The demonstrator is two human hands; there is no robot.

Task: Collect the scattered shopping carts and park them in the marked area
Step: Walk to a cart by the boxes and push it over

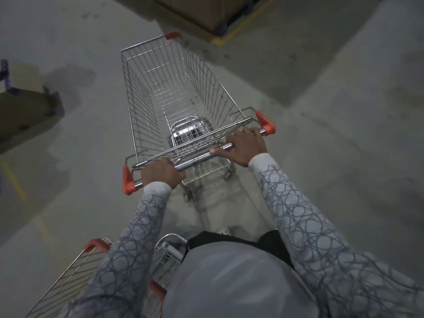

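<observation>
An empty wire shopping cart with red corner caps stands in front of me on the concrete floor, its basket pointing away. My left hand grips the left end of its chrome handle bar. My right hand grips the right end of the same bar. A second wire cart with red trim sits at the bottom left, beside and partly behind my left arm.
Cardboard boxes on a pallet stand ahead at the top, bordered by a yellow floor line. Another box stands at the left. A faded yellow line runs along the floor at the left. Grey concrete floor stretches to the right.
</observation>
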